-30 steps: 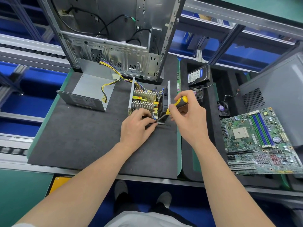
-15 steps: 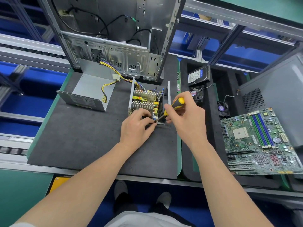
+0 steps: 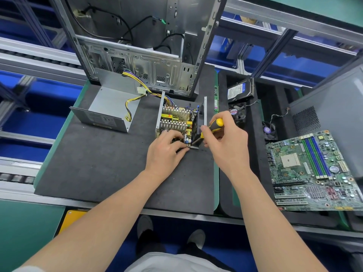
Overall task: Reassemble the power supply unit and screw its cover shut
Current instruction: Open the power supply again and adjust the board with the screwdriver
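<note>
At supply (image 3: 174,122), screwdriver (image 3: 214,125) (right hand (image 3: 225,143))

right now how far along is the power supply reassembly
Done: the circuit board and fan sit in the open base. In hand: the right hand holds a screwdriver to the base's near corner while the left hand grips that edge. Left: the cover lies apart on the mat, unfitted and unscrewed.

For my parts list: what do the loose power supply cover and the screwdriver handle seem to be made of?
Cover: probably thin sheet metal, matt grey, with folded edges. Screwdriver handle: probably moulded plastic, smooth yellow with black sections, maybe rubber.
</note>
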Action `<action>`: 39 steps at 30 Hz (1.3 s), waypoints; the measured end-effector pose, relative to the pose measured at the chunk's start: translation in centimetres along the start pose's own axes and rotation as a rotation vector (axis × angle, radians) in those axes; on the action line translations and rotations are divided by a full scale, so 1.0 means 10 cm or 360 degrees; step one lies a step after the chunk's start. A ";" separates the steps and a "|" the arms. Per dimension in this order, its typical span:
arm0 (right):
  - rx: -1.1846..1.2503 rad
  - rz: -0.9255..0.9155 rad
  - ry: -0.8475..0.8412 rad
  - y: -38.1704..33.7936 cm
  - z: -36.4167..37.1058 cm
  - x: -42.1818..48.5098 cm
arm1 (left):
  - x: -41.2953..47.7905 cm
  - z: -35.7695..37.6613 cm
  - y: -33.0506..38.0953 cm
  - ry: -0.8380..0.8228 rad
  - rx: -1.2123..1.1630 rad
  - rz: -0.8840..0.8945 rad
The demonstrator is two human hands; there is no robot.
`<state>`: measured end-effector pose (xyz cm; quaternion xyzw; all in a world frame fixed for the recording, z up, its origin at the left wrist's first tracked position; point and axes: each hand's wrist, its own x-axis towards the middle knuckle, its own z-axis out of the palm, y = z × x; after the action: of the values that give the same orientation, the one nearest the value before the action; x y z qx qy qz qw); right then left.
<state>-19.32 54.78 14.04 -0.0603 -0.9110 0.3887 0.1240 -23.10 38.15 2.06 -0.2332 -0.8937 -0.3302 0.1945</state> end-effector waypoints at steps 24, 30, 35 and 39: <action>-0.0220 -0.0143 -0.0070 0.09 0.12 0.07 | 0.00 0.09 -0.07 0.0078 0.0094 0.0159; -0.0472 -0.0203 -0.0099 -0.04 0.14 0.28 | 0.01 0.12 -0.07 0.0088 0.0081 0.0134; -0.0575 -0.0534 -0.0680 -0.17 0.00 0.36 | 0.01 0.12 -0.07 0.0031 0.0139 0.0055; -0.0742 -0.0475 -0.0799 -0.22 -0.10 0.48 | 0.01 0.13 -0.08 -0.0001 0.0170 0.0086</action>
<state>-23.67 54.93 17.12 0.1437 -0.9759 0.1511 -0.0651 -23.83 38.51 0.77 -0.2466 -0.9036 -0.2766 0.2150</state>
